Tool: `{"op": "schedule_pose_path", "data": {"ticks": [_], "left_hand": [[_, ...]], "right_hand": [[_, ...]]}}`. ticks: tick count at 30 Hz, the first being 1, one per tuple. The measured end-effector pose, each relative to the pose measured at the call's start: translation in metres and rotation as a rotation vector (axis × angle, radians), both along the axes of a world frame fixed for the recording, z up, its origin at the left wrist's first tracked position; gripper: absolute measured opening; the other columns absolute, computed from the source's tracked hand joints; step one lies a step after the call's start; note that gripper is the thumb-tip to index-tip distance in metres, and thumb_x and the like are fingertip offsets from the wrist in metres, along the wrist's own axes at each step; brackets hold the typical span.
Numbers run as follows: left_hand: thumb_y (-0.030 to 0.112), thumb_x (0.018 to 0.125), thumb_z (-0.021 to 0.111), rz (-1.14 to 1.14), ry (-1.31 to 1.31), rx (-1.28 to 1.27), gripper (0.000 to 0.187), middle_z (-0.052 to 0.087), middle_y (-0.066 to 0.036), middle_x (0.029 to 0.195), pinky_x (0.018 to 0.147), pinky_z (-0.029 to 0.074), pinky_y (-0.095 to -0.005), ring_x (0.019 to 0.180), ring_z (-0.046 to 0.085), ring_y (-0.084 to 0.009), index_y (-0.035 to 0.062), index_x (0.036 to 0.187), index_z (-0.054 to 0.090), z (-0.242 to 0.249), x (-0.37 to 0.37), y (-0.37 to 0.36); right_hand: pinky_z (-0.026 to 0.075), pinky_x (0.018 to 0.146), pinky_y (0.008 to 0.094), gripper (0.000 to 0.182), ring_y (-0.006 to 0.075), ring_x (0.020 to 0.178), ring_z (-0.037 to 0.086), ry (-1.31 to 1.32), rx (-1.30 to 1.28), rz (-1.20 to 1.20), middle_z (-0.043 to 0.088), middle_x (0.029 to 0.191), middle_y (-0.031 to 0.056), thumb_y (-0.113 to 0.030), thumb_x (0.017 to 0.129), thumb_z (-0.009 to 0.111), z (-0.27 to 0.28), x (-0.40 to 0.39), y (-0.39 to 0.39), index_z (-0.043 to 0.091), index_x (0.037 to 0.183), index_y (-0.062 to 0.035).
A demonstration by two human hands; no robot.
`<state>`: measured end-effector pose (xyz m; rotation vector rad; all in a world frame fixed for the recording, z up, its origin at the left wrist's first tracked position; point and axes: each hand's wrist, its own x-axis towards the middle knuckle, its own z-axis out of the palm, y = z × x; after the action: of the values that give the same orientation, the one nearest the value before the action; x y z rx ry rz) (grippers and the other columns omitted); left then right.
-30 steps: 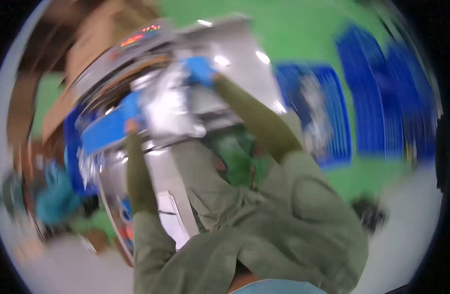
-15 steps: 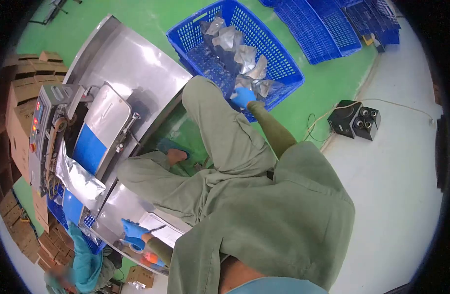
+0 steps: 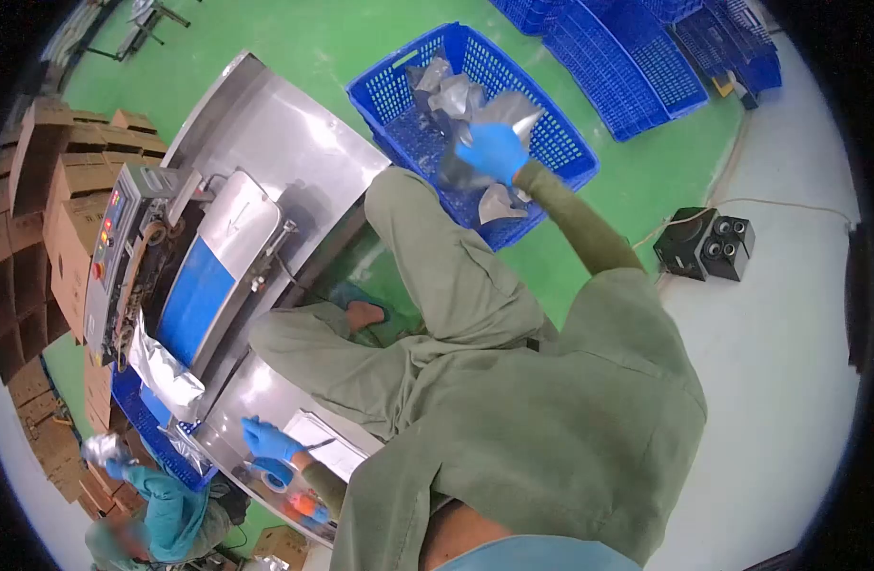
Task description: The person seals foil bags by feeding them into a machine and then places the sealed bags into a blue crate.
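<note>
My right hand point(image 3: 495, 153), in a blue glove, is closed on a shiny silver-and-clear pouch point(image 3: 519, 112) over a blue crate point(image 3: 562, 143). Several similar pouches point(image 3: 453, 96) lie in the crate, and another point(image 3: 500, 204) is near its close edge. My gloved left hand point(image 3: 268, 439) is over the steel table point(image 3: 251, 381) with its fingers apart and nothing seen in them. Beside its wrist, a dark pen point(image 3: 321, 443) lies across white papers point(image 3: 342, 459). A roll of tape point(image 3: 275, 482) and an orange item point(image 3: 308, 504) are below that hand.
On the left, a sealing machine point(image 3: 108, 252) stands by a blue belt point(image 3: 194, 300) with a silver sheet point(image 3: 163, 373). A co-worker point(image 3: 175, 514) at lower left lifts a silver item point(image 3: 104, 447). Cartons point(image 3: 75, 224), stacked crates point(image 3: 603, 71) and speakers point(image 3: 703, 244) stand around.
My right hand has risen from the crate's near side toward its middle with a pouch. The co-worker's arm is raised with a silver item. The whole view has shifted slightly.
</note>
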<state>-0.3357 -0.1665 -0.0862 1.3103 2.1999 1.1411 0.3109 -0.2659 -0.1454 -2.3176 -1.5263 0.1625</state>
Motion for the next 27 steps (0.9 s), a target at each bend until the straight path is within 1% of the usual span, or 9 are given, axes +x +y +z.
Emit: {"op": "schedule_pose_path", "data": {"ticks": [4,5,7,9,11,17,22,25,27], "left_hand": [[0.015,0.089,0.063,-0.370,0.048,0.184,0.019,0.052,0.001,0.066,0.055,0.039,-0.0273,0.061,0.044,-0.0083,-0.0003,0.078,0.062,0.022,0.129,0.028],[0.011,0.086,0.066,-0.480,-0.240,0.224,0.013,0.058,-0.001,0.075,0.067,0.045,-0.0287,0.071,0.050,-0.0108,-0.0014,0.083,0.064,0.021,0.166,0.036],[0.012,0.075,0.076,-0.706,-0.072,0.187,0.032,0.065,-0.009,0.093,0.080,0.048,-0.0300,0.086,0.061,-0.0181,-0.0014,0.102,0.065,0.102,0.255,0.030],[0.019,0.069,0.082,-0.936,0.113,0.407,0.065,0.058,-0.013,0.117,0.093,0.045,-0.0371,0.107,0.056,-0.0239,-0.0005,0.124,0.052,0.113,0.294,0.058],[0.023,0.065,0.084,-0.971,0.072,0.555,0.075,0.055,-0.014,0.122,0.098,0.042,-0.0383,0.113,0.053,-0.0243,-0.0001,0.127,0.049,0.133,0.318,0.079],[0.024,0.060,0.088,-1.082,-0.415,0.124,0.080,0.060,-0.013,0.118,0.091,0.048,-0.0358,0.106,0.059,-0.0226,0.0017,0.126,0.050,0.084,0.250,0.161],[0.023,0.061,0.087,-1.086,-0.310,0.145,0.080,0.061,-0.012,0.121,0.093,0.047,-0.0350,0.108,0.059,-0.0207,0.0031,0.128,0.049,0.081,0.233,0.166],[0.021,0.063,0.085,-1.110,-0.401,0.112,0.073,0.061,-0.011,0.117,0.094,0.046,-0.0340,0.108,0.058,-0.0207,0.0010,0.124,0.051,0.079,0.235,0.169],[0.017,0.070,0.080,-1.231,-0.391,0.206,0.060,0.062,-0.009,0.113,0.092,0.046,-0.0330,0.108,0.058,-0.0199,0.0001,0.120,0.052,0.094,0.222,0.170]], "right_hand": [[0.047,0.056,0.0454,0.026,0.0381,0.060,0.058,0.061,0.358,0.261,0.058,0.063,0.0173,-0.029,0.082,0.056,0.172,-0.035,0.065,0.063,0.074,-0.0048],[0.047,0.056,0.0460,0.026,0.0382,0.060,0.058,0.081,0.412,0.363,0.057,0.063,0.0178,-0.028,0.082,0.057,0.201,-0.053,0.082,0.062,0.071,-0.0043],[0.046,0.056,0.0464,0.025,0.0382,0.060,0.057,0.005,0.422,0.507,0.057,0.064,0.0182,-0.026,0.081,0.057,0.250,-0.095,0.108,0.061,0.069,-0.0041],[0.046,0.057,0.0461,0.024,0.0378,0.060,0.058,-0.092,0.439,0.658,0.056,0.063,0.0184,-0.025,0.079,0.057,0.289,-0.140,0.128,0.060,0.069,-0.0035],[0.046,0.058,0.0456,0.024,0.0370,0.063,0.059,-0.033,0.545,0.765,0.057,0.065,0.0177,-0.026,0.079,0.058,0.311,-0.181,0.144,0.061,0.069,-0.0044],[0.047,0.060,0.0430,0.023,0.0348,0.062,0.058,-0.049,0.780,0.864,0.058,0.068,0.0167,-0.028,0.081,0.061,0.310,-0.236,0.199,0.062,0.070,-0.0071],[0.052,0.069,0.0374,0.018,0.0296,0.070,0.062,0.215,1.090,0.370,0.064,0.082,0.0093,-0.019,0.076,0.067,0.265,-0.188,0.214,0.064,0.086,-0.0036],[0.051,0.068,0.0375,0.023,0.0308,0.070,0.062,0.474,0.564,0.509,0.065,0.080,0.0117,-0.021,0.078,0.069,0.218,-0.172,0.210,0.064,0.090,-0.0025],[0.050,0.066,0.0377,0.022,0.0311,0.069,0.062,0.368,0.497,0.431,0.065,0.079,0.0130,-0.022,0.079,0.069,0.200,-0.160,0.207,0.063,0.089,-0.0023]]}}
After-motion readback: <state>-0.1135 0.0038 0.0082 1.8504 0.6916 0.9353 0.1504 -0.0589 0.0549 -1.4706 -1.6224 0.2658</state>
